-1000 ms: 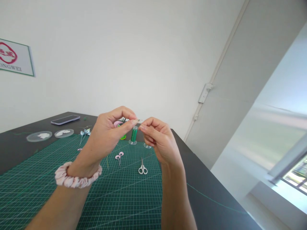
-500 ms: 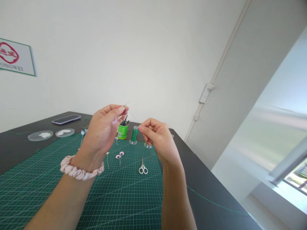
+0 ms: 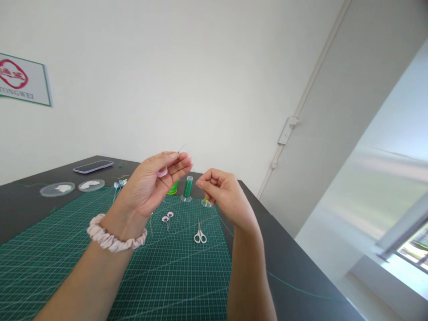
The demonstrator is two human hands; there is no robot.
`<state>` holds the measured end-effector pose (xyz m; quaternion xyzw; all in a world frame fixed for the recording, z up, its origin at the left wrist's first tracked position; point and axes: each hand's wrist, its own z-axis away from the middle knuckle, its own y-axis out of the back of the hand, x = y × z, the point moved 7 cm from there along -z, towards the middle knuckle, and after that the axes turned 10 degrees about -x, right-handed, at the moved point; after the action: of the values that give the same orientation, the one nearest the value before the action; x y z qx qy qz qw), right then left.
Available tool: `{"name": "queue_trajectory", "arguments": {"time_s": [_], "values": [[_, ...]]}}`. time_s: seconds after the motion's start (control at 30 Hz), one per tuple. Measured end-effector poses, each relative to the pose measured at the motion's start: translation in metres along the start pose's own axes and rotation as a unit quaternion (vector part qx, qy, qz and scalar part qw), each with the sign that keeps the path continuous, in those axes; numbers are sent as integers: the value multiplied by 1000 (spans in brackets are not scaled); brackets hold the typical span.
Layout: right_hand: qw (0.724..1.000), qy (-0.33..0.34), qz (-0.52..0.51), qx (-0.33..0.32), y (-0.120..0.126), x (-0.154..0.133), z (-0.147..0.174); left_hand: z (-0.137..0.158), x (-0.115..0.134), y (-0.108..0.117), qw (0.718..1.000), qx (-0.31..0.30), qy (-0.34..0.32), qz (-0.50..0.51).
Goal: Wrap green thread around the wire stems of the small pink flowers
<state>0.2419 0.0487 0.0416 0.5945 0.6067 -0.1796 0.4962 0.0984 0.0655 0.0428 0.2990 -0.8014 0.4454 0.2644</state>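
Note:
My left hand (image 3: pixel 143 180), with a pale scrunchie (image 3: pixel 113 238) round its wrist, pinches a thin wire stem (image 3: pixel 181 148) between thumb and forefinger. A small pink petal piece (image 3: pixel 162 172) shows inside that palm, and the other fingers are stretched out. To the right, my right hand (image 3: pixel 224 191) is closed in a pinch on a fine thread, of which only faint bits show between the hands. Behind them stands a spool of green thread (image 3: pixel 187 187). Below lie white-handled scissors (image 3: pixel 200 236) and two small pink flower pieces on stems (image 3: pixel 167 217).
A green cutting mat (image 3: pixel 174 272) covers much of the black table (image 3: pixel 284 267). At the left are a phone (image 3: pixel 93 166), two shallow dishes (image 3: pixel 57 189) with white pieces, and blue flower pieces (image 3: pixel 119 183). A green tin (image 3: pixel 173 189) is partly hidden behind my left hand.
My left hand has shifted right and turned, its lower fingers now extended and covering more of the green tin. My right hand has moved slightly right and down.

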Motion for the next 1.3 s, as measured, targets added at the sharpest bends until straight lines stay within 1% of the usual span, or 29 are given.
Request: {"name": "queue_trajectory", "arguments": {"time_s": [0.07, 0.13, 0.17, 0.23, 0.3, 0.4, 0.47, 0.57, 0.7, 0.77, 0.87, 0.93, 1.03, 1.3], "values": [[999, -21, 29, 12, 4, 3, 0, 0, 2, -4, 998, -41, -17, -35], [997, -30, 46, 58, 12, 2, 4, 1, 1, -7, 995, -64, -17, -70], [995, -26, 37, 85, 15, -1, 7, 1, 0, -8, 994, -69, -14, -83], [992, 4, -13, 123, 17, -10, 13, 2, -2, -10, 992, -76, -9, -99], [987, 46, -64, 141, 12, -21, 17, 3, -3, -14, 991, -87, -10, -104], [982, 59, -81, 159, -1, -28, 17, 4, -4, -17, 990, -95, -16, -101], [980, 67, -95, 162, -9, -28, 13, 5, -4, -19, 990, -101, -20, -99], [978, 70, -129, 147, -20, -23, 5, 8, -6, -25, 986, -125, -8, -107], [984, 53, -122, 117, -28, -18, 1, 8, -7, -26, 986, -112, -7, -126], [985, 53, -109, 122, -28, -20, 2, 8, -8, -24, 986, -97, -10, -134], [981, 62, -107, 150, -26, -23, 5, 7, -7, -22, 987, -82, -23, -139], [979, 62, -117, 156, -24, -24, 5, 8, -6, -23, 986, -87, -28, -136], [979, 53, -127, 149, -23, -24, 3, 8, -5, -24, 984, -103, -35, -141], [979, 45, -101, 173, -18, -22, 3, 10, -7, -25, 974, -128, -42, -183]]}}
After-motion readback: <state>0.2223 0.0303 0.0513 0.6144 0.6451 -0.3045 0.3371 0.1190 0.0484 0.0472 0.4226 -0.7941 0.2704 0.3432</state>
